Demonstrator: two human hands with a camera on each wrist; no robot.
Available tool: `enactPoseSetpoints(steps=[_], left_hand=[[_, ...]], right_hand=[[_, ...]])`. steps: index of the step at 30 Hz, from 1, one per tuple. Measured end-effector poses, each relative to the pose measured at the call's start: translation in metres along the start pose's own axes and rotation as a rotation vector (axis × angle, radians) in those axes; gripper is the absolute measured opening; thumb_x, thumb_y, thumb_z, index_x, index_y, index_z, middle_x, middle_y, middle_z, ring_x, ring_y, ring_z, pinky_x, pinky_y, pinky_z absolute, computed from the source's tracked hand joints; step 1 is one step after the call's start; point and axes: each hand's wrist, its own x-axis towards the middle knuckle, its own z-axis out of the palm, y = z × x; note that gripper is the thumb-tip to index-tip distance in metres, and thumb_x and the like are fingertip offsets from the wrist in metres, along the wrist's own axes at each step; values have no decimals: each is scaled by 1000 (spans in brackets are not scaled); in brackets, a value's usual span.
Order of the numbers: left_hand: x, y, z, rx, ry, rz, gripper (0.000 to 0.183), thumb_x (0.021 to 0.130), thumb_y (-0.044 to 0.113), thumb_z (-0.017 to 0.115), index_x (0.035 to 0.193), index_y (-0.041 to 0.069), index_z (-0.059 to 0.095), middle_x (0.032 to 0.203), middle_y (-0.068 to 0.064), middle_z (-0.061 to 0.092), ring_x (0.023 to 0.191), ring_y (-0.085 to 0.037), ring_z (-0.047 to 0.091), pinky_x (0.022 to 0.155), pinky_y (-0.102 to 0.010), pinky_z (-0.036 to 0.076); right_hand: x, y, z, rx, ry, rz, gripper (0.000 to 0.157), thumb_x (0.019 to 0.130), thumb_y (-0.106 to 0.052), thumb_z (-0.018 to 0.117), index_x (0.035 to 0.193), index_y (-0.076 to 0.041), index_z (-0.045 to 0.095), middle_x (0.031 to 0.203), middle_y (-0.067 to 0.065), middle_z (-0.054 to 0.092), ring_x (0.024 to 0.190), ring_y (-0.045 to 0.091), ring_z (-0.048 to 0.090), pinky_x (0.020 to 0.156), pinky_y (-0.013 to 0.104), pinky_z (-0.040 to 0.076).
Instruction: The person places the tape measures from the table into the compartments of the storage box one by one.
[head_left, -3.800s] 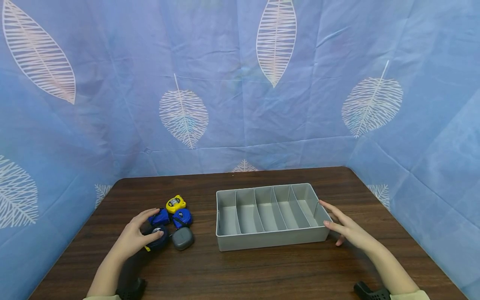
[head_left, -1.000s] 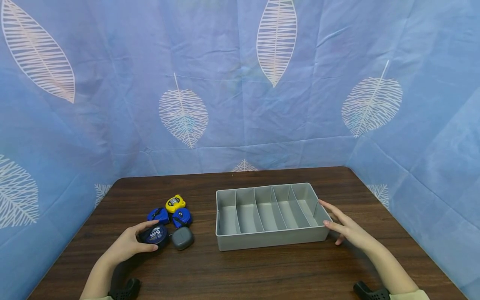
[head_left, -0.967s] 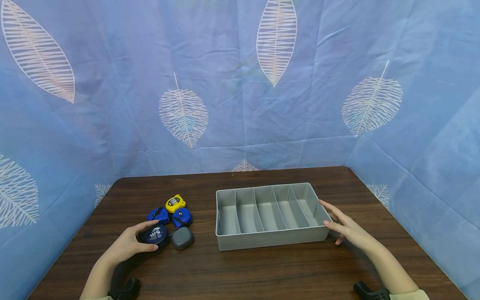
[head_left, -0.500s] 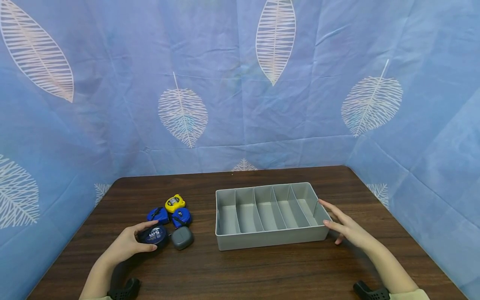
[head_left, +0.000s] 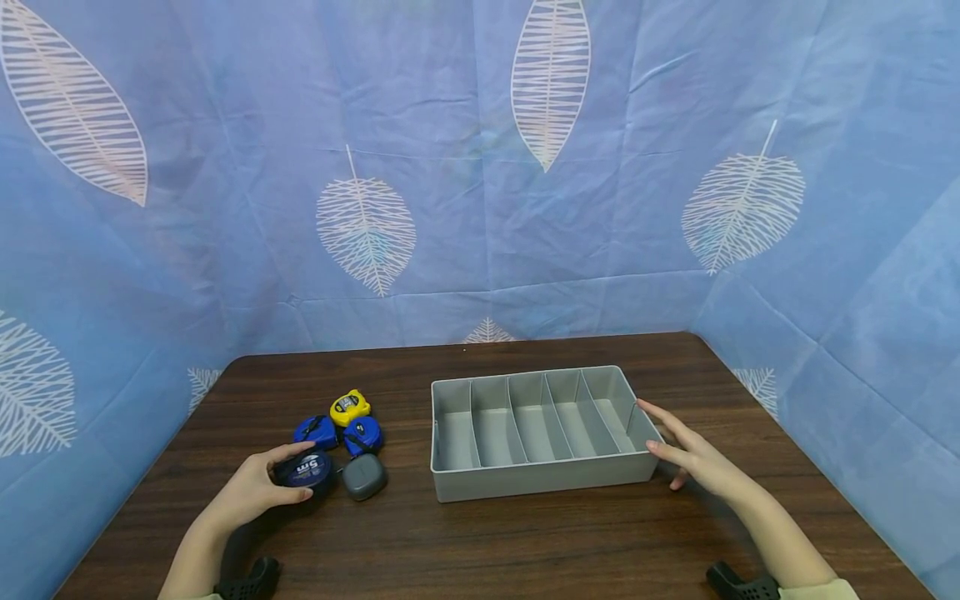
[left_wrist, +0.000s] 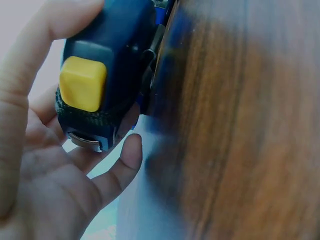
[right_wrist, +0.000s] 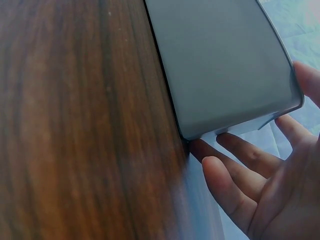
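Left fingers (head_left: 288,452) grip the navy tape measure (head_left: 310,470), well apart from tray's rim (head_left: 540,463).

Navy tape (head_left: 309,472) partly behind left hand (head_left: 251,490)

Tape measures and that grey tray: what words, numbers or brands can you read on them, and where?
"5m": on the dark blue tape measure in the left hand; the finer print by it is too small to read.
Yellow tape measure: marks on its dark face, too small to read.
Two brighter blue tape measures: nothing legible.
Grey tray: no text visible.
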Motion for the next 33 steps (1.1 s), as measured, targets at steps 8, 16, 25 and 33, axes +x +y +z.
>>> enactPoseSetpoints(steps=[8, 16, 25, 33], left_hand=[[0, 5, 1, 38, 74, 38, 71, 79, 23, 80, 139, 2, 48, 135, -32, 44, 111, -42, 52, 79, -45, 50], [0, 10, 3, -16, 136, 82, 69, 79, 17, 79, 139, 3, 49, 132, -30, 46, 102, -35, 57, 70, -31, 53], [-1, 17, 5, -54, 203, 137, 66, 79, 11, 78, 138, 4, 50, 134, -28, 45, 97, -35, 57, 66, -30, 53], [1, 22, 12, -81, 222, 134, 66, 78, 10, 78, 138, 6, 51, 133, -26, 47, 101, -38, 56, 67, -29, 54]], right_hand=[[0, 0, 1, -1, 5, 3, 62, 101, -16, 43, 155, -14, 12, 154, 29, 1, 122, 63, 26, 54, 47, 53], [0, 0, 1, -3, 7, -1, 62, 101, -16, 43, 155, -14, 12, 154, 28, 0, 122, 63, 25, 54, 47, 53], [-1, 0, 1, -1, 1, -10, 62, 102, -16, 43, 155, -14, 11, 153, 30, 2, 121, 62, 28, 54, 47, 53], [0, -1, 2, 3, 6, -7, 62, 101, -16, 43, 155, -12, 11, 154, 29, 1, 122, 63, 26, 55, 47, 53]])
